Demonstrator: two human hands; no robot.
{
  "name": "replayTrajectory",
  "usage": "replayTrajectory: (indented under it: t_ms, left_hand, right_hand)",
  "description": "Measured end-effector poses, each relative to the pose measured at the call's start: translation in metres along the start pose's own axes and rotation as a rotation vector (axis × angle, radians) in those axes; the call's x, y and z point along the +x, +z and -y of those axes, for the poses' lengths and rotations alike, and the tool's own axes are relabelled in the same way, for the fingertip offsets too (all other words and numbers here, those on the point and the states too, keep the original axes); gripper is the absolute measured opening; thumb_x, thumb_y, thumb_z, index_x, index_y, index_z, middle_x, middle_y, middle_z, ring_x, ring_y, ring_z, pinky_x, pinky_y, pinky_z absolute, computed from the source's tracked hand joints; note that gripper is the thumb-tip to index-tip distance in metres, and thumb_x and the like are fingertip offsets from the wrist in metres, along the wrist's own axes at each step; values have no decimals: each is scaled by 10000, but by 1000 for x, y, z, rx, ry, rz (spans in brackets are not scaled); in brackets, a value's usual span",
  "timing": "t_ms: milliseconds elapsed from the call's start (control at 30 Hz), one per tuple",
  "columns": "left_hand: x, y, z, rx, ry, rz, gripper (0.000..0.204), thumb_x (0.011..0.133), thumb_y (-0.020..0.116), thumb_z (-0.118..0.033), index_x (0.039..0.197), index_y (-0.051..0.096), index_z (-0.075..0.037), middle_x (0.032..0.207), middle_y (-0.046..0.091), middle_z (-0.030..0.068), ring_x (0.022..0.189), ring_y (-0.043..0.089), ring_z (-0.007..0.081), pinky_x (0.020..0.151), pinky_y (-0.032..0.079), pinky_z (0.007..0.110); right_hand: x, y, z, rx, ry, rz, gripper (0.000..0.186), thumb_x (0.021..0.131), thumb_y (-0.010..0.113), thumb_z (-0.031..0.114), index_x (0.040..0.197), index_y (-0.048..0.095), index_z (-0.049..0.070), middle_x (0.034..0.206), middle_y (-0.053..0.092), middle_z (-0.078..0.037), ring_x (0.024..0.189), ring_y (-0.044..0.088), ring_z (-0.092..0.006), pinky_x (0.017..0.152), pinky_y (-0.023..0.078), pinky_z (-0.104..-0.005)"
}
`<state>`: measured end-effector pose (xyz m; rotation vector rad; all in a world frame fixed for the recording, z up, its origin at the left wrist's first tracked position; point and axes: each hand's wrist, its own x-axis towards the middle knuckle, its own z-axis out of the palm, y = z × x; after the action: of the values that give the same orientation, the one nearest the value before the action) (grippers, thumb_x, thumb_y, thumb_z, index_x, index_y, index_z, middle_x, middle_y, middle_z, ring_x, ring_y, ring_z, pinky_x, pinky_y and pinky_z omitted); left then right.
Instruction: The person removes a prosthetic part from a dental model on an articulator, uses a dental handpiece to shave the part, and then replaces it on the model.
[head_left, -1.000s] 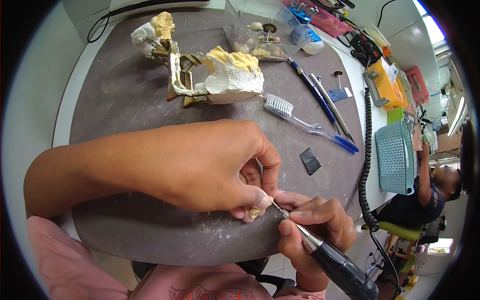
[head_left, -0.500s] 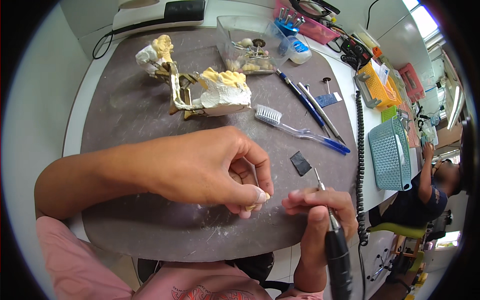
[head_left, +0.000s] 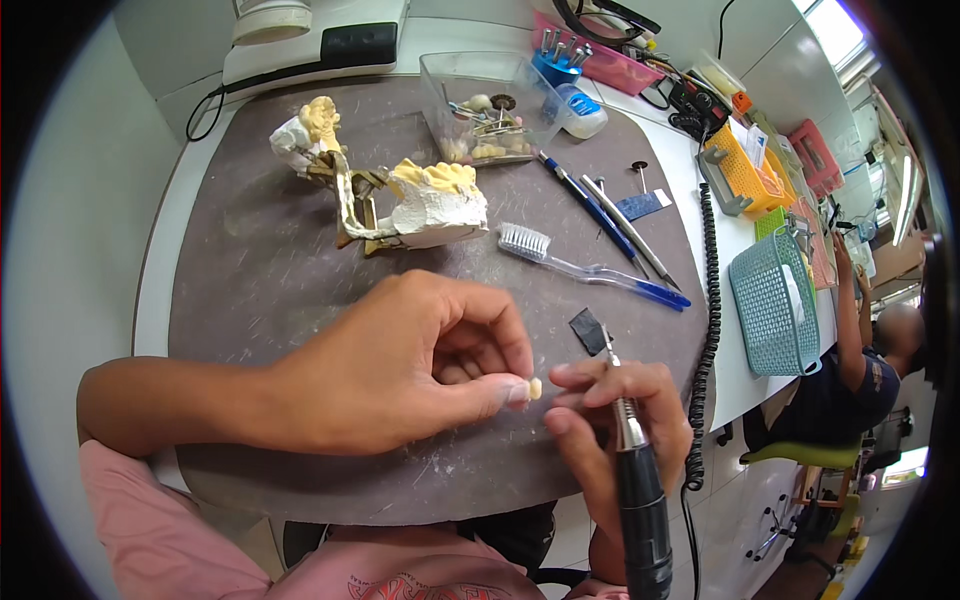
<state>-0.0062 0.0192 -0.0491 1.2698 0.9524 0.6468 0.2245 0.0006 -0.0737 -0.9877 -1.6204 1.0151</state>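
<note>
Between thumb and fingertip, my left hand [head_left: 410,365] pinches a small cream dental crown [head_left: 535,388]. My right hand [head_left: 625,400] holds a black and silver rotary handpiece [head_left: 640,500] like a pen, its thin bur pointing up and away from me. A small gap lies between the crown and the right fingertips. Just beyond the bur is a dark square of abrasive paper [head_left: 588,331]. Farther back, a brass articulator [head_left: 350,205] lies opened out, carrying white and yellow plaster dental models [head_left: 437,200].
A toothbrush [head_left: 590,268], a blue pen-like tool [head_left: 590,205] and a silver one [head_left: 630,235] lie to the right. Behind stands a clear box [head_left: 440,85] of small parts. A coiled cord [head_left: 708,300] runs beside a teal basket [head_left: 770,305]. Another person [head_left: 860,385] sits far right.
My left hand has turned, bringing the crown up into clearer view at the fingertips. My right hand with the handpiece has shifted slightly left. The whole view has moved a little.
</note>
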Motion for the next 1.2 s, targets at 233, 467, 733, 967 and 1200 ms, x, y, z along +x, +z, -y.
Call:
replayTrajectory:
  t_ms: [233, 467, 733, 967, 1200]
  left_hand:
    - [3, -2, 3, -298, -67, 110, 179, 952, 742, -79, 1075, 655, 18, 1039, 709, 70, 979, 681, 106, 870, 559, 250]
    - [-3, 16, 9, -318, 95, -2, 180, 970, 710, -72, 1116, 662, 22, 1072, 716, 78, 1028, 668, 95, 900, 550, 257]
    - [-4, 7, 13, -191, 38, -59, 160, 962, 687, -16, 1116, 698, 26, 1070, 726, 84, 1002, 690, 117, 903, 565, 269]
    - [4, 4, 18, 122, 157, -22, 217, 928, 710, -8, 1140, 752, 13, 1012, 777, 120, 908, 719, 129, 842, 576, 270]
    - [6, 4, 21, 247, 300, -40, 211, 894, 747, -31, 1103, 777, -26, 957, 780, 124, 835, 733, 177, 752, 564, 291]
  right_hand:
    - [10, 2, 0, -48, -129, 107, 279, 809, 808, -79, 994, 619, 10, 990, 739, -183, 898, 743, -207, 751, 586, -293]
    - [10, 1, 0, 42, -39, 37, 273, 815, 839, -38, 954, 611, 17, 884, 741, -150, 853, 760, -212, 721, 596, -302]
    - [4, -23, 5, -224, -73, 126, 364, 805, 858, 208, 1105, 784, 15, 948, 735, -152, 890, 744, -254, 791, 589, -329]
    - [-18, -6, -2, 31, -100, -23, 174, 767, 775, 10, 886, 663, -48, 785, 728, -189, 844, 775, -342, 851, 628, -469]
    - [-15, -8, -8, -60, -218, 123, 237, 752, 819, -13, 846, 602, -21, 761, 715, -200, 928, 762, -412, 854, 631, -509]
